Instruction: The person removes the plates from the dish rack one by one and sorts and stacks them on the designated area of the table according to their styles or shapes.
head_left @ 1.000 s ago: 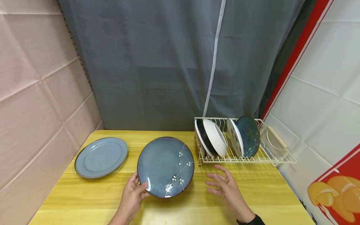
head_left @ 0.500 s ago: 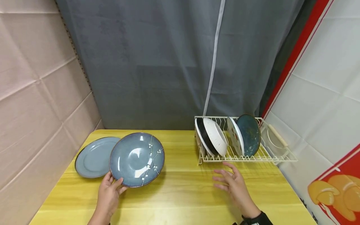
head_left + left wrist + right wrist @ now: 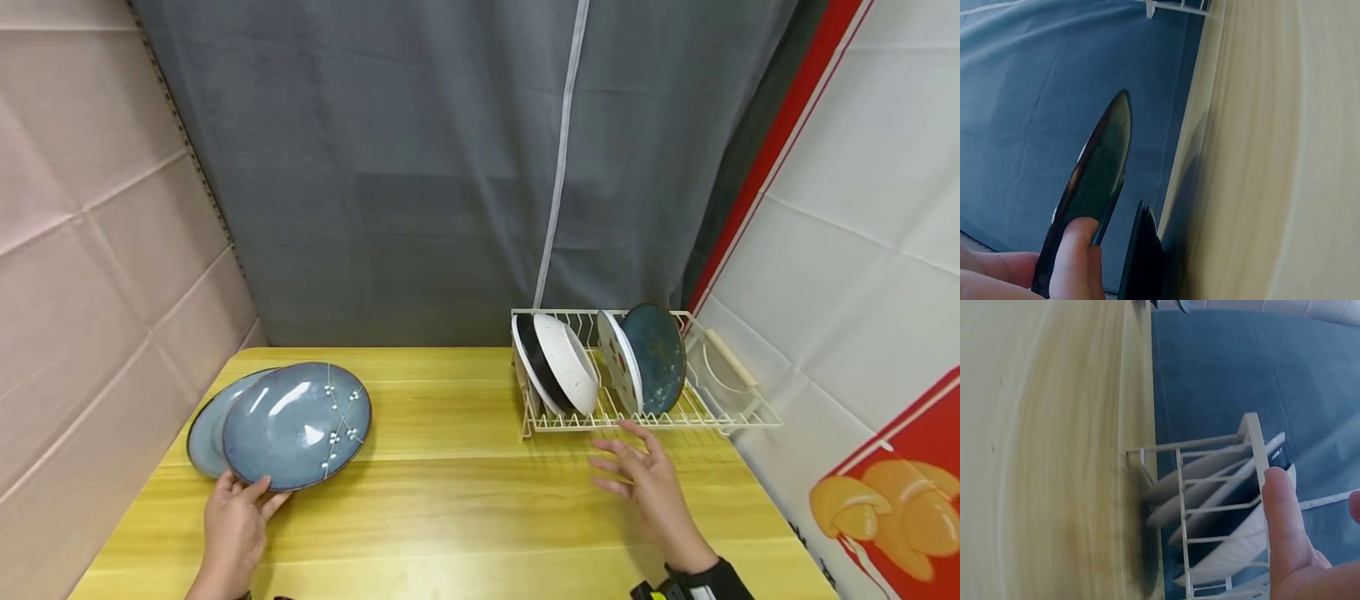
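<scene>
My left hand [image 3: 234, 527] pinches the near-left rim of a blue plate [image 3: 288, 425] with a white blossom pattern, thumb on top and fingers beneath. The plate overlaps a plainer grey-blue plate [image 3: 204, 437] on the table's left side. In the left wrist view the held plate [image 3: 1094, 169] is edge-on and tilted, with a gap between it and the dark plate [image 3: 1142, 256] lower down. Holding nothing, my right hand [image 3: 660, 496] hovers just in front of the dish rack [image 3: 645, 423], fingers spread and slightly bent.
In the rack, white bowls [image 3: 577, 375], a white plate [image 3: 618, 367] and a dark blue plate [image 3: 655, 358] stand on edge. A grey curtain [image 3: 375, 208] hangs behind the wooden table [image 3: 435, 517]; wall sheets flank it left and right.
My left hand has carried the blossom plate leftward from the middle of the table until it overlaps the grey-blue plate. My right hand has drifted slightly right, still empty.
</scene>
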`<state>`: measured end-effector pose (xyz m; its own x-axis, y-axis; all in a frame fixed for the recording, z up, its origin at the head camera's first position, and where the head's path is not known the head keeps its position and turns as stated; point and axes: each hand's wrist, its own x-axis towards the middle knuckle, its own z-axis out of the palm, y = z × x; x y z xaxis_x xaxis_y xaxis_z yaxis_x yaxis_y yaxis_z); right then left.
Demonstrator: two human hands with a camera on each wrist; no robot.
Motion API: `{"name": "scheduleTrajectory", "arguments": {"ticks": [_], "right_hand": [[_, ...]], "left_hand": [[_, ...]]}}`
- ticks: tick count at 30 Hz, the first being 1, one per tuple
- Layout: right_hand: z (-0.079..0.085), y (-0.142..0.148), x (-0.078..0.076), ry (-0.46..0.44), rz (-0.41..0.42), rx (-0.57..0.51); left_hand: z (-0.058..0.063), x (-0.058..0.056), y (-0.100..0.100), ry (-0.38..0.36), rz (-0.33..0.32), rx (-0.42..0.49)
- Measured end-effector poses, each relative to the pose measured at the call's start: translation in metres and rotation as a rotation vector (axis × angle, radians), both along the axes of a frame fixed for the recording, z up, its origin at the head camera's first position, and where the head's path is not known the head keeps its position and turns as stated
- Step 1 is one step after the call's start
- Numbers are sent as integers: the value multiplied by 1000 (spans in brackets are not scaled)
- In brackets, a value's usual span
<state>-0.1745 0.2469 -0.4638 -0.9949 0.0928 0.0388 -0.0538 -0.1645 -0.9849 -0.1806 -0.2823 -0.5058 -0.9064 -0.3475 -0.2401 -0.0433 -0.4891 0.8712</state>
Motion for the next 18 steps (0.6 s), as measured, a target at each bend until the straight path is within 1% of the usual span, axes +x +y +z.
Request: {"name": "scheduleTrajectory", "arguments": {"ticks": [4,7,11,12,15,18], "right_hand": [[11,8,-3,18,-5,21],[18,13,-4,44,-4,40],[22,17,-3,73,3,36],[22,18,-2,80,2,32],[22,23,0,103,-4,20],[23,27,2,128,-15,18]], "left_hand": [[2,-5,-8,-28,64,50],[2,-6,-15,-38,123,124],[5,-9,-22,-7,180,206],[5,-10,-23,4,185,213],[7,-15,-24,1,197,203],[8,-20,-25,-53,206,165]]}}
